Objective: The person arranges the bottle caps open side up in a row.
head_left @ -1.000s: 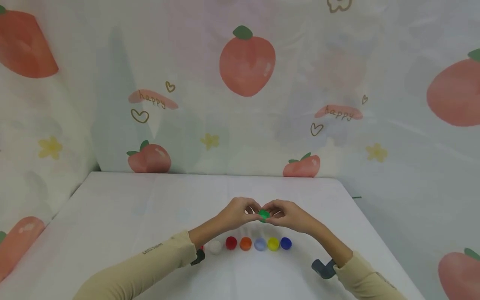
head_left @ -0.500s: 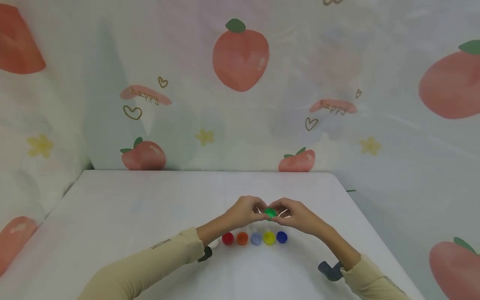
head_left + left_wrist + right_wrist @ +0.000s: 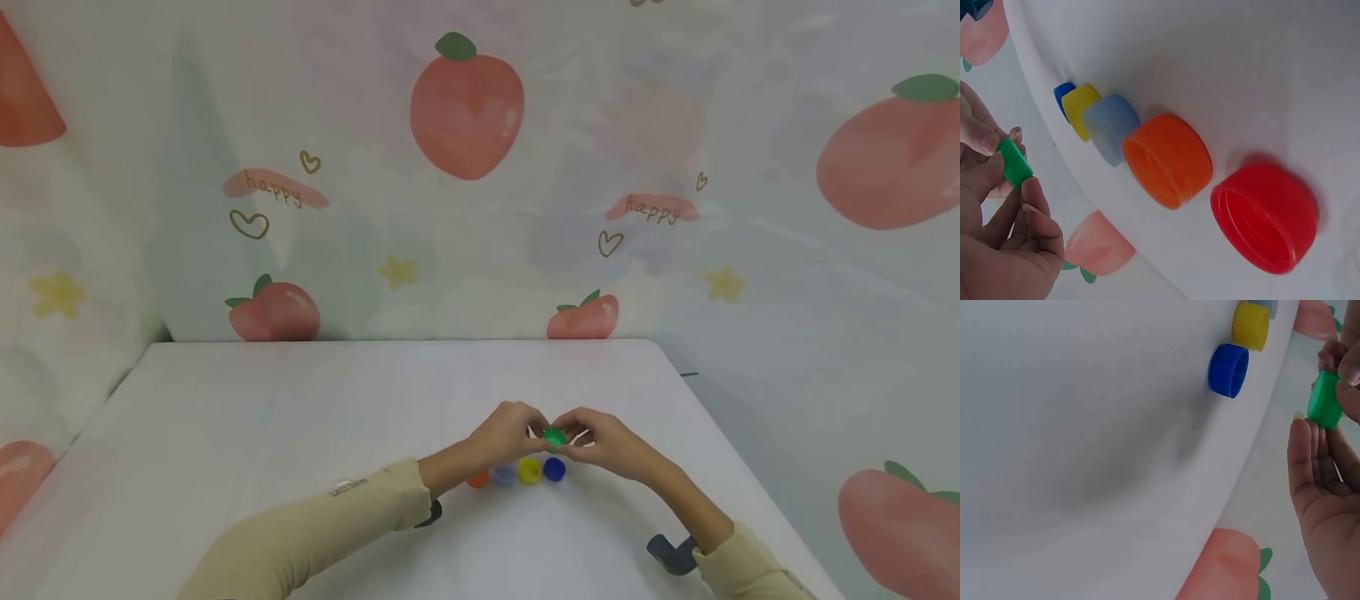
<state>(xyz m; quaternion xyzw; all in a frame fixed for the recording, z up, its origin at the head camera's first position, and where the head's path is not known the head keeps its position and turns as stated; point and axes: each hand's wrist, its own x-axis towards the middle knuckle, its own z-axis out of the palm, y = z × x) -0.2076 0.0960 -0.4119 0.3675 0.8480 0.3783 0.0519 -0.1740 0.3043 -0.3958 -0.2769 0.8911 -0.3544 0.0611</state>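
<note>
In the head view, my left hand and right hand meet above the table, their fingertips pinching a small green bottle cap from opposite sides. Just below it a row of caps rests on the table: orange, light blue, yellow and dark blue. The left forearm hides the row's left end from the head camera. A red cap shows there in the left wrist view, its hollow side visible. From the right wrist, the green cap appears held on edge between the fingers.
The caps stand on a white-covered table. Behind it hangs a backdrop printed with peaches and flowers. Dark curved pieces, one of them by the right cuff, sit at both wrists.
Both hands, still holding the green cap, have shifted right and come over the row's right end. The left forearm now covers the red and whitish caps. The head view has turned slightly right.
</note>
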